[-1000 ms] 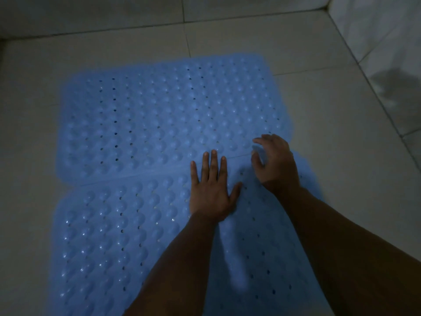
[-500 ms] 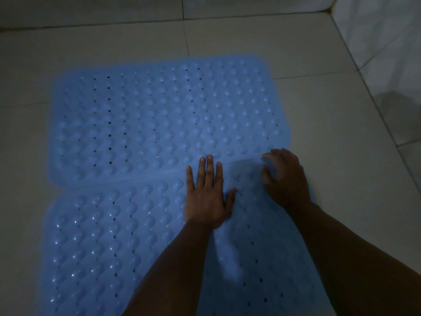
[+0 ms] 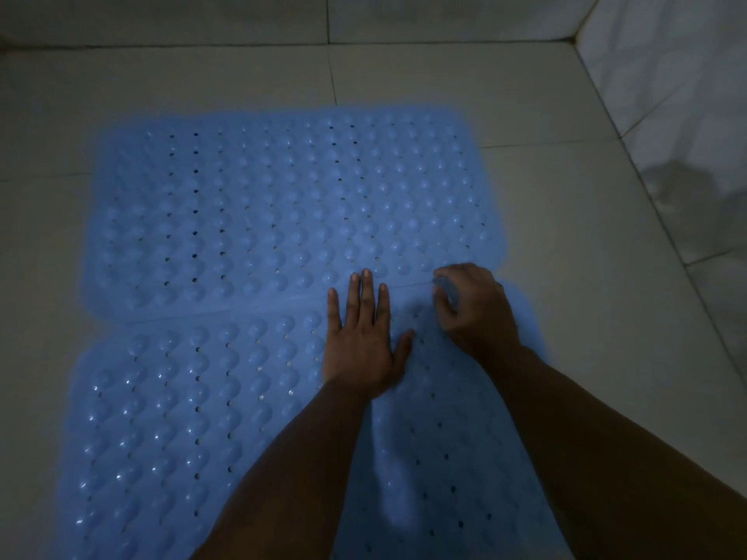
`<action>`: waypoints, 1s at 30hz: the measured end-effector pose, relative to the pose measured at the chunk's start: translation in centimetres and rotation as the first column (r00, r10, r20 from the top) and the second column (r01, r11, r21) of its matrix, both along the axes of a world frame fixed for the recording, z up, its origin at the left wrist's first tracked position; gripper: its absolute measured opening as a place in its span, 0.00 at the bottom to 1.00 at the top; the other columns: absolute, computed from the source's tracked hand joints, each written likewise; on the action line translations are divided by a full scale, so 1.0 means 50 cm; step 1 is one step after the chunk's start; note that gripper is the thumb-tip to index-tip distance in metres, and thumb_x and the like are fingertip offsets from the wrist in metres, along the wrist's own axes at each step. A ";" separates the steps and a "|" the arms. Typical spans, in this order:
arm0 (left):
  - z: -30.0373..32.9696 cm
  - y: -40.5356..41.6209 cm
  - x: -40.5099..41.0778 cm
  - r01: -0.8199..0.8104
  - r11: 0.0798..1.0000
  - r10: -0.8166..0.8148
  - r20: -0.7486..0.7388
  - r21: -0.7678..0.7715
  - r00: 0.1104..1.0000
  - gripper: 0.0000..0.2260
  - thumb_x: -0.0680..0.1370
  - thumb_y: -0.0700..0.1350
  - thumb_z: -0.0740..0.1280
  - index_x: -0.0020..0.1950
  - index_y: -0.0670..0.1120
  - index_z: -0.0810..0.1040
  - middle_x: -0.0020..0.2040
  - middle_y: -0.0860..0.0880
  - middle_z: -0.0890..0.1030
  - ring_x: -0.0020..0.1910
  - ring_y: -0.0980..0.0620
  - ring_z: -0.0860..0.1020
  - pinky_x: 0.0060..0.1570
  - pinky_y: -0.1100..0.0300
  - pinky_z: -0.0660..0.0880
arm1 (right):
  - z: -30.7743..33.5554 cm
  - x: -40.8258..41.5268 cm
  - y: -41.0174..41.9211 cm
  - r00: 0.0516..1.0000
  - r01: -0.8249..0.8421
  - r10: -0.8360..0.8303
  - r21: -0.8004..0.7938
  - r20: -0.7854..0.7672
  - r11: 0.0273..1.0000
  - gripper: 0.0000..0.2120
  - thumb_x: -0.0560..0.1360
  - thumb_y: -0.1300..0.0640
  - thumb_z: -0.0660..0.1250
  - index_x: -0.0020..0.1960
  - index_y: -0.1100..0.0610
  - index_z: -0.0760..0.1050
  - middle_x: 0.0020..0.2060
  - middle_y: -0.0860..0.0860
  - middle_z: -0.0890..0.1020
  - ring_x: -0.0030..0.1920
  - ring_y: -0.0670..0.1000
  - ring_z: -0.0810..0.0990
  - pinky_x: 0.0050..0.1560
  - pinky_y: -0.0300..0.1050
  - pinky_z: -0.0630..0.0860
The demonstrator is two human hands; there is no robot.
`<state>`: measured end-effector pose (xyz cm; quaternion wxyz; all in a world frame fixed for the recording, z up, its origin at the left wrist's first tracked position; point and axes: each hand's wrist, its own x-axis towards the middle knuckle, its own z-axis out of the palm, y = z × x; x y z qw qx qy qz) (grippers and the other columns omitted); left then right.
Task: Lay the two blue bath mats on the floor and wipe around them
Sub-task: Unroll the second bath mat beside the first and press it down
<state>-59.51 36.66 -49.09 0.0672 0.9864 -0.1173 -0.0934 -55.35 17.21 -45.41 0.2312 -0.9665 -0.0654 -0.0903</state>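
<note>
— Blue rubber all over the pale tiled floor [image 3: 566,236], wasn't it? Where did the mats lie?

— The far mat [image 3: 283,204] lay flat toward twelve o'clock, bumps and small holes across it. The near mat [image 3: 169,418] ran down to six o'clock and out of view, its far edge meeting the other's near edge along a seam, slightly askew at the nine o'clock end.

— And the hands?

— The left hand [image 3: 361,341] was flat, palm down on the near mat, fingers straight, fingertips reaching the seam. The right hand [image 3: 477,309], just beside it at three o'clock, had fingers curled, pinching the near mat's far edge, a bit of blue showing between thumb and fingers.

— Anything else?

— A tiled wall [image 3: 667,95] rose at two o'clock, another along twelve. Dim light, so finer detail was hard to tell.
</note>
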 end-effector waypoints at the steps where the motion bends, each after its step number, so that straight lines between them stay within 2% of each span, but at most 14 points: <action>1: 0.000 0.002 0.000 -0.005 1.000 0.005 -0.009 -0.021 1.000 0.38 0.83 0.68 0.42 0.85 0.44 0.46 0.84 0.39 0.38 0.82 0.42 0.32 0.79 0.36 0.39 | 0.000 -0.002 0.009 1.000 0.000 0.000 0.012 0.015 1.000 0.13 0.78 0.52 0.67 0.59 0.56 0.81 0.53 0.54 0.84 0.56 0.58 0.81 0.56 0.52 0.78; 4: 0.012 0.013 0.007 -0.040 0.974 0.036 -0.025 -0.222 0.999 0.36 0.82 0.65 0.42 0.85 0.45 0.52 0.85 0.41 0.44 0.83 0.44 0.36 0.81 0.39 0.40 | 0.008 0.000 0.041 0.999 -0.018 0.018 0.021 0.028 1.000 0.13 0.79 0.53 0.66 0.60 0.57 0.82 0.54 0.55 0.85 0.57 0.59 0.82 0.58 0.50 0.78; 6: 0.025 0.024 0.009 -0.058 0.923 0.085 0.056 -0.380 0.995 0.31 0.84 0.59 0.47 0.83 0.45 0.59 0.85 0.42 0.52 0.84 0.43 0.44 0.81 0.38 0.47 | -0.002 0.003 0.066 0.997 -0.056 0.055 -0.012 -0.062 0.998 0.18 0.81 0.50 0.62 0.65 0.58 0.79 0.62 0.58 0.82 0.66 0.62 0.78 0.67 0.56 0.75; 7: 0.030 0.028 0.008 -0.059 0.911 0.113 0.110 -0.409 0.987 0.29 0.84 0.56 0.50 0.82 0.45 0.62 0.84 0.42 0.56 0.84 0.42 0.48 0.81 0.38 0.50 | -0.013 -0.001 0.080 0.989 -0.071 0.065 -0.041 -0.136 0.997 0.23 0.81 0.47 0.59 0.70 0.57 0.76 0.67 0.60 0.79 0.72 0.63 0.73 0.71 0.61 0.71; 10: 0.038 0.029 0.014 -0.100 0.930 0.165 0.160 -0.354 0.973 0.26 0.84 0.53 0.53 0.81 0.47 0.66 0.83 0.44 0.61 0.84 0.41 0.51 0.80 0.34 0.51 | -0.059 -0.023 0.111 0.967 -0.115 0.068 -0.180 -0.245 0.977 0.32 0.79 0.40 0.53 0.78 0.56 0.66 0.79 0.61 0.65 0.80 0.63 0.60 0.77 0.69 0.60; 13: 0.033 0.029 0.033 -0.127 0.946 0.188 0.186 -0.299 0.964 0.25 0.84 0.53 0.53 0.79 0.48 0.68 0.82 0.45 0.63 0.84 0.41 0.52 0.79 0.33 0.51 | -0.086 -0.046 0.117 0.979 -0.100 0.037 -0.321 -0.198 0.942 0.35 0.80 0.37 0.51 0.82 0.54 0.59 0.83 0.59 0.56 0.83 0.60 0.51 0.80 0.66 0.52; 19: 0.030 0.058 0.061 -0.185 0.950 0.235 0.188 -0.252 0.954 0.24 0.84 0.53 0.53 0.79 0.48 0.69 0.82 0.46 0.64 0.83 0.41 0.53 0.79 0.34 0.54 | -0.082 -0.055 0.119 0.985 -0.084 0.028 -0.337 -0.169 0.938 0.36 0.80 0.34 0.50 0.82 0.53 0.59 0.83 0.57 0.54 0.83 0.58 0.49 0.80 0.64 0.51; 25: 0.035 0.095 0.076 -0.206 0.962 0.237 0.173 -0.178 0.956 0.25 0.85 0.55 0.50 0.80 0.49 0.67 0.82 0.47 0.63 0.84 0.42 0.51 0.79 0.34 0.53 | -0.079 -0.050 0.120 0.986 -0.067 0.014 -0.315 -0.167 0.947 0.36 0.80 0.34 0.55 0.82 0.52 0.59 0.83 0.57 0.54 0.84 0.57 0.48 0.80 0.64 0.50; 30: 0.036 0.101 0.082 -0.215 0.959 0.249 0.190 -0.184 0.950 0.24 0.85 0.55 0.51 0.79 0.49 0.68 0.82 0.46 0.64 0.84 0.42 0.51 0.79 0.34 0.53 | -0.083 -0.048 0.119 0.989 -0.055 0.010 -0.297 -0.150 0.953 0.36 0.80 0.34 0.56 0.82 0.52 0.60 0.83 0.57 0.54 0.84 0.57 0.48 0.80 0.64 0.51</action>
